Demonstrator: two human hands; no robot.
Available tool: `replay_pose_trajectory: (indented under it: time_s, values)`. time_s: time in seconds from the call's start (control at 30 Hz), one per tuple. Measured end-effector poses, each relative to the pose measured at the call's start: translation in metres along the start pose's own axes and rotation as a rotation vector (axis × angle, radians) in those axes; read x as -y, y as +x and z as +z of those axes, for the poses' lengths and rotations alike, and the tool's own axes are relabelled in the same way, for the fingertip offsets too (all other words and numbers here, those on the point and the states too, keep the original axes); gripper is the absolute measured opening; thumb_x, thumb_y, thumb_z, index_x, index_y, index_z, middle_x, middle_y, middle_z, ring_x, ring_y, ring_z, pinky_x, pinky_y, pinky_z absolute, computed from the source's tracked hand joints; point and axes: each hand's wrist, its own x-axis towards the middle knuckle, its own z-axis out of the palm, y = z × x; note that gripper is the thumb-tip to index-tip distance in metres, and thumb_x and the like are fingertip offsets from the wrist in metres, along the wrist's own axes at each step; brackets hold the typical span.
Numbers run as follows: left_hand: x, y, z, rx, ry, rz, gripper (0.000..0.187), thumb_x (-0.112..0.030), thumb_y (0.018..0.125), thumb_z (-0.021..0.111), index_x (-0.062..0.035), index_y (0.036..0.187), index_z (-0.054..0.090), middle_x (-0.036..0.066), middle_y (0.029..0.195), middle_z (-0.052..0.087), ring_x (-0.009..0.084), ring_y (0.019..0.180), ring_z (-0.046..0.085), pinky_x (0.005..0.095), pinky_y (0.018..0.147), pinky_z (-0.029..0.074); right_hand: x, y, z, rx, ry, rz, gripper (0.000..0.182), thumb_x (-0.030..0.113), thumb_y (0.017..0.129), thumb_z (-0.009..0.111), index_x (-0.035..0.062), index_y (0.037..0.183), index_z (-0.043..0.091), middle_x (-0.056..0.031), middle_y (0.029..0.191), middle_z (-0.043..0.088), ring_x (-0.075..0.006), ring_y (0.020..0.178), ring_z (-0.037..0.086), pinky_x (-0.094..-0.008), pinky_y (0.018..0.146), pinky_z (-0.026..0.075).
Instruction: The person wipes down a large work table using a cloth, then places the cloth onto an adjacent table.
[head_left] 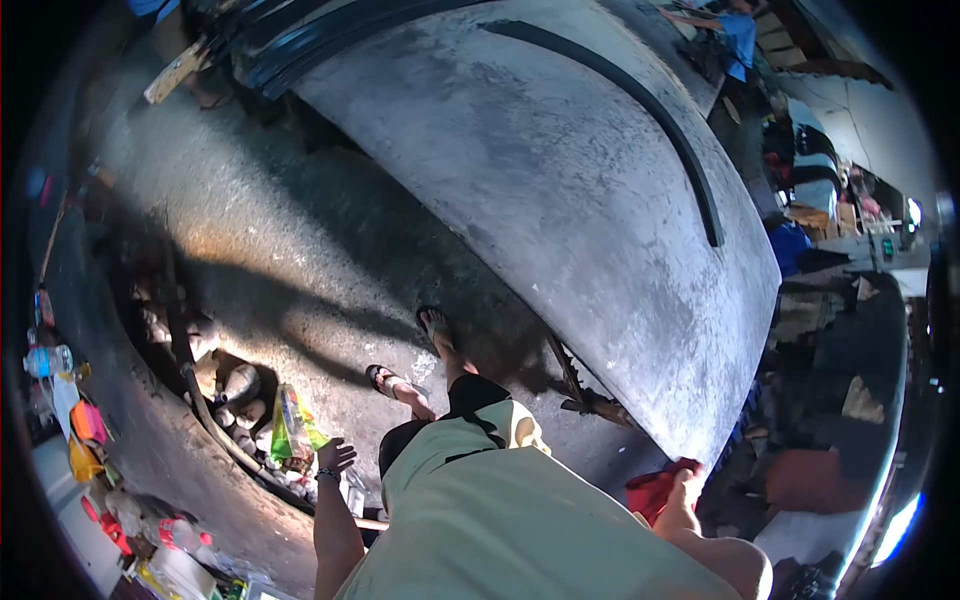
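Note:
My right hand (686,490) is closed on a red cloth (650,492) by the near corner of a large grey tabletop (540,150). Part of the cloth lies against the table edge. My left hand (335,457) hangs low at my side with its fingers apart and nothing in it, a bracelet at the wrist. Close by it, a green and yellow plastic bag (290,425) rests among clutter. A long dark curved strip (650,105) lies along the far side of the tabletop.
Dark stacked strips (310,40) sit at the table's far left end. A person in blue (738,45) is at the upper right. Bottles and bags line the ledge (190,470) at left. My sandalled feet (395,385) stand on the concrete floor.

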Motion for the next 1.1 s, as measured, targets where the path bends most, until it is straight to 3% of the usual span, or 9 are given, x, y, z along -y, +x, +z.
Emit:
replay_pose_trajectory:
  time_s: [0.17, 0.33, 0.47, 0.57, 0.7, 0.8, 0.9, 1.0, 1.1]
  values:
    - [-0.071, -0.049, 0.016, 0.015, -0.139, 0.344, 0.042, -0.029, 0.097, 0.042, -0.002, 0.129, 0.051, 0.02, 0.11, 0.067, 0.0285, 0.091, 0.069, 0.0395, 0.078, 0.055, 0.075, -0.036, 0.058, -0.133, 0.422, -0.167, 0.052, 0.012, 0.069, 0.065, 0.0119, 0.121, 0.061, -0.015, 0.099, 0.067, -0.0316, 0.086, 0.065, -0.0432, 0.076, 0.053]
    - [-0.049, -0.037, 0.042, 0.136, -0.128, 0.341, 0.043, -0.027, 0.098, 0.041, -0.0024, 0.132, 0.05, 0.02, 0.114, 0.065, 0.0295, 0.092, 0.069, 0.0357, 0.074, 0.057, 0.277, -0.234, 0.227, -0.345, 0.094, -0.78, 0.061, 0.018, 0.074, 0.07, 0.01, 0.131, 0.052, -0.0163, 0.124, 0.056, -0.0328, 0.103, 0.06, -0.0432, 0.088, 0.051]
    - [-0.018, -0.045, 0.065, 0.14, 0.081, 0.152, 0.039, -0.022, 0.097, 0.043, -0.0037, 0.131, 0.05, 0.017, 0.105, 0.068, 0.0275, 0.088, 0.07, 0.0382, 0.074, 0.057, 0.421, -0.374, 0.258, 0.764, 0.332, -1.635, 0.063, 0.014, 0.067, 0.075, 0.0119, 0.127, 0.056, -0.0169, 0.129, 0.054, -0.0329, 0.119, 0.053, -0.0423, 0.092, 0.05]
    - [0.009, -0.026, 0.051, 0.212, 0.537, 0.305, 0.035, -0.023, 0.093, 0.051, -0.0072, 0.123, 0.06, 0.012, 0.1, 0.07, 0.0204, 0.08, 0.066, 0.0309, 0.064, 0.048, 0.483, -0.465, 0.239, 0.776, 0.389, -1.843, 0.066, 0.012, 0.068, 0.07, 0.0166, 0.133, 0.056, -0.0158, 0.123, 0.052, -0.0342, 0.117, 0.051, -0.0415, 0.095, 0.048]
    - [0.014, 0.016, 0.033, 0.165, 0.205, 0.065, 0.044, -0.032, 0.089, 0.055, -0.0036, 0.123, 0.059, 0.016, 0.107, 0.07, 0.0246, 0.085, 0.068, 0.0364, 0.071, 0.052, 0.505, -0.49, 0.197, 0.337, 0.635, -2.103, 0.051, 0.021, 0.083, 0.057, 0.0176, 0.133, 0.056, -0.0171, 0.117, 0.054, -0.03, 0.104, 0.056, -0.0367, 0.09, 0.047]
    - [-0.048, -0.051, 0.048, 0.186, 0.332, 0.06, 0.047, -0.032, 0.09, 0.054, -0.0029, 0.126, 0.054, 0.018, 0.111, 0.068, 0.0289, 0.089, 0.068, 0.0399, 0.078, 0.054, 0.452, -0.373, 0.125, 0.729, 0.391, -1.747, 0.047, 0.025, 0.083, 0.06, 0.0161, 0.13, 0.058, -0.0184, 0.12, 0.056, -0.0312, 0.107, 0.056, -0.0368, 0.093, 0.047]
    - [-0.081, -0.043, 0.039, 0.249, 0.271, 0.107, 0.045, -0.03, 0.092, 0.051, -0.0049, 0.129, 0.049, 0.02, 0.114, 0.065, 0.0329, 0.099, 0.067, 0.0425, 0.082, 0.054, 0.285, -0.221, 0.072, 0.752, 0.406, -0.906, 0.045, 0.024, 0.082, 0.064, 0.0111, 0.126, 0.06, -0.0189, 0.123, 0.059, -0.0329, 0.115, 0.056, -0.0397, 0.098, 0.045]
    - [-0.119, -0.022, 0.019, 0.348, 0.266, 0.171, 0.048, -0.034, 0.092, 0.051, -0.0057, 0.131, 0.046, 0.022, 0.123, 0.06, 0.034, 0.103, 0.065, 0.0439, 0.086, 0.054, 0.088, -0.196, 0.095, 0.163, 0.001, -0.696, 0.038, 0.012, 0.076, 0.068, 0.0128, 0.113, 0.069, -0.0104, 0.12, 0.066, -0.0246, 0.114, 0.061, -0.0348, 0.099, 0.047]
    - [-0.155, -0.019, 0.022, 0.198, 0.327, 0.189, 0.048, -0.032, 0.092, 0.051, -0.004, 0.13, 0.047, 0.022, 0.119, 0.062, 0.0325, 0.099, 0.066, 0.0425, 0.084, 0.055, -0.082, -0.204, 0.054, -0.047, -0.087, 0.048, 0.029, 0.016, 0.078, 0.068, 0.0057, 0.106, 0.067, -0.0114, 0.109, 0.066, -0.023, 0.102, 0.06, -0.0353, 0.09, 0.047]
